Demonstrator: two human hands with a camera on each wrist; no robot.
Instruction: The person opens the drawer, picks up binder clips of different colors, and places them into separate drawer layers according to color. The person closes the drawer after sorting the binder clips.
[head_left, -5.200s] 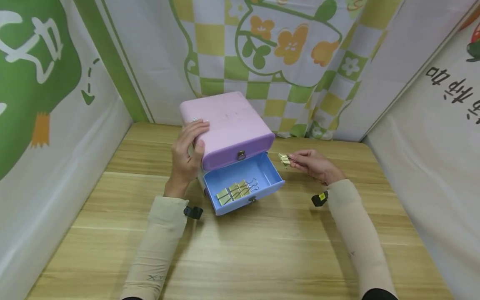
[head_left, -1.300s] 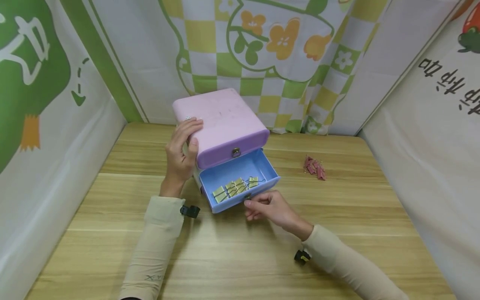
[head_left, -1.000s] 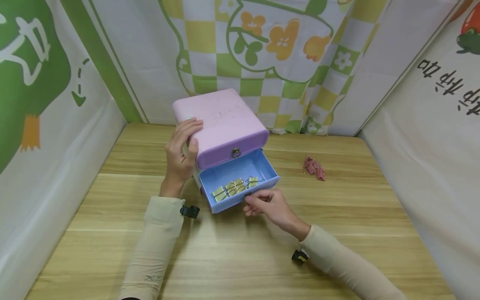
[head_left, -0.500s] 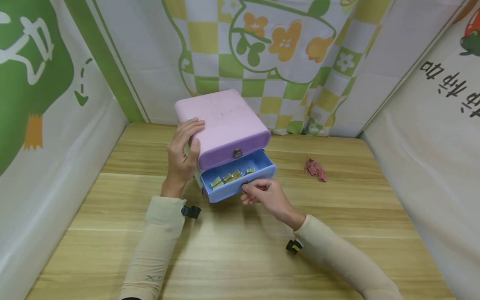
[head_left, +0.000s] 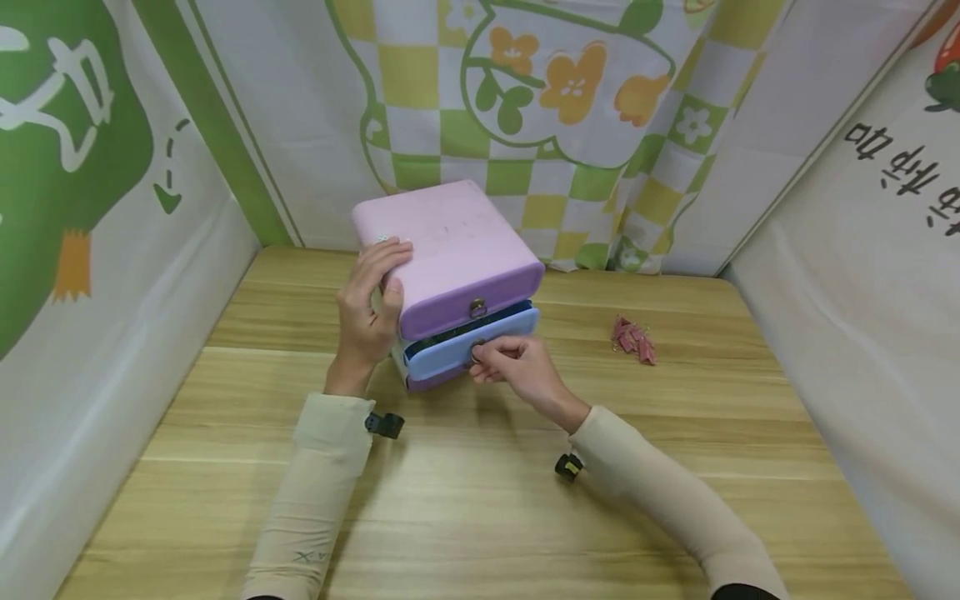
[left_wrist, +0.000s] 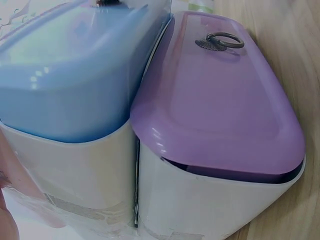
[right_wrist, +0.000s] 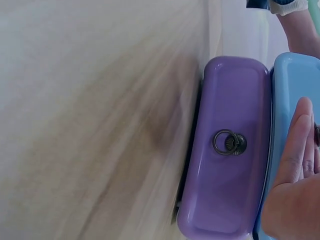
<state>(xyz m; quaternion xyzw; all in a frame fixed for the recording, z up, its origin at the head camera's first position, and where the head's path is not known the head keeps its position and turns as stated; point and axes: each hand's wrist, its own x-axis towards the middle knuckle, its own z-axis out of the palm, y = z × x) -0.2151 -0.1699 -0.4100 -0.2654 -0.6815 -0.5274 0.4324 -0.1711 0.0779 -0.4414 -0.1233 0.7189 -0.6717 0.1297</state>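
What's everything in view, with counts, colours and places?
Table: one, light brown, centre
Cabinet: one, pink-topped, on table
Outer drawers: two, purple, top and bottom
Middle drawer: one, blue, between them
Pulls: three, bronze, on drawer fronts
Clips: several, red, right of cabinet
Curtain: one, green-yellow-white, behind table
Side panels: two, printed white, either side
Wrist cameras: two, black, on wrists
Sleeves: two, beige, on forearms
Left hand: one, on cabinet's left
Right hand: one, at middle drawer's pull
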